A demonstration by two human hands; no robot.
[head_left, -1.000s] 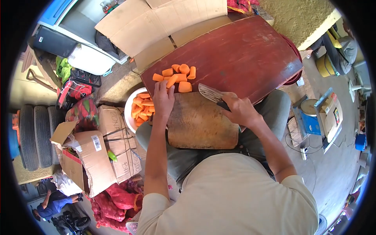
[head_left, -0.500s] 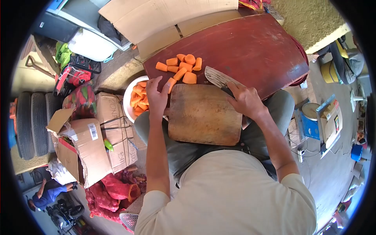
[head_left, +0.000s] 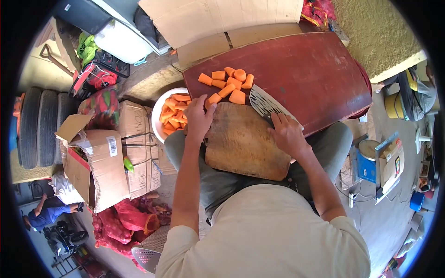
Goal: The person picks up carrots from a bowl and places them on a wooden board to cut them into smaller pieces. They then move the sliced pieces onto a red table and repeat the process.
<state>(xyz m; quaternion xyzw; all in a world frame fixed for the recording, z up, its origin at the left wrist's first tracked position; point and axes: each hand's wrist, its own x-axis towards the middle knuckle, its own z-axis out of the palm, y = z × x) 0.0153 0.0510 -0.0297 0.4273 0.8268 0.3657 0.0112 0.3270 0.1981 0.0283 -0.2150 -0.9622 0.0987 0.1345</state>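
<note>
My right hand (head_left: pixel 290 135) grips the handle end of a broad knife (head_left: pixel 266 103). The blade is patterned pale and dark, and it lies slanted over the table edge and the board's upper right. A worn wooden cutting board (head_left: pixel 245 141) rests on my lap. At its upper left corner is my left hand (head_left: pixel 198 118), thumb and fingers apart around the near end of a carrot piece (head_left: pixel 212 100); a firm grip on it does not show. Several more peeled carrot pieces (head_left: pixel 234 83) lie beyond on the red table (head_left: pixel 306 69). Left of the hand, a white bowl (head_left: pixel 156 112) holds carrot pieces.
Cardboard boxes (head_left: pixel 104 164) stand at my left, with red mesh sacks (head_left: pixel 113 227) below them. Upright tyres (head_left: pixel 37 129) are farther left. A blue scale (head_left: pixel 366 167) sits on the floor at right. One person (head_left: pixel 48 213) is at lower left, another (head_left: pixel 419 95) at upper right.
The whole view has shifted, so the table and board appear farther right and lower. My left hand has come slightly closer around the carrot piece. The knife stays in my right hand.
</note>
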